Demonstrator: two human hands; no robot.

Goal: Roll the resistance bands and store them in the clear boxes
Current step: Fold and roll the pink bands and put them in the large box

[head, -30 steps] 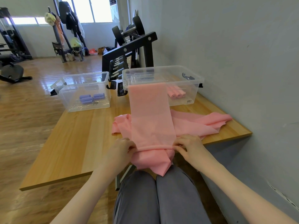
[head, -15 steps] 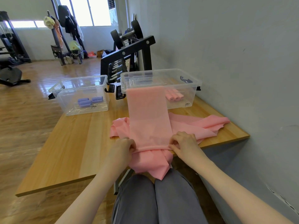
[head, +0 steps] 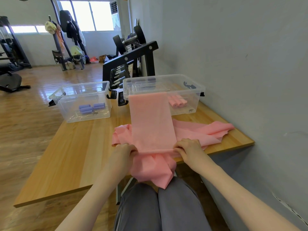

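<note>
A gym floor: a black dumbbell rack [head: 130,64] loaded with weights stands against the grey wall, exercise machines [head: 10,52] line the far side of the polished wooden floor [head: 33,104], and jackets hang on a stand [head: 66,30] beneath bright windows, behind a wooden tabletop [head: 75,155] holding clear storage boxes [head: 83,100]

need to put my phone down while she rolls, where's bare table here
Bare wood lies on the table's left part, between the purple-roll box and the near edge, left of the left hand. A narrower strip separates the two boxes. Crowded: the pink band draped from the pink-roll box, and loose pink bands filling the right side by the right hand.
</note>
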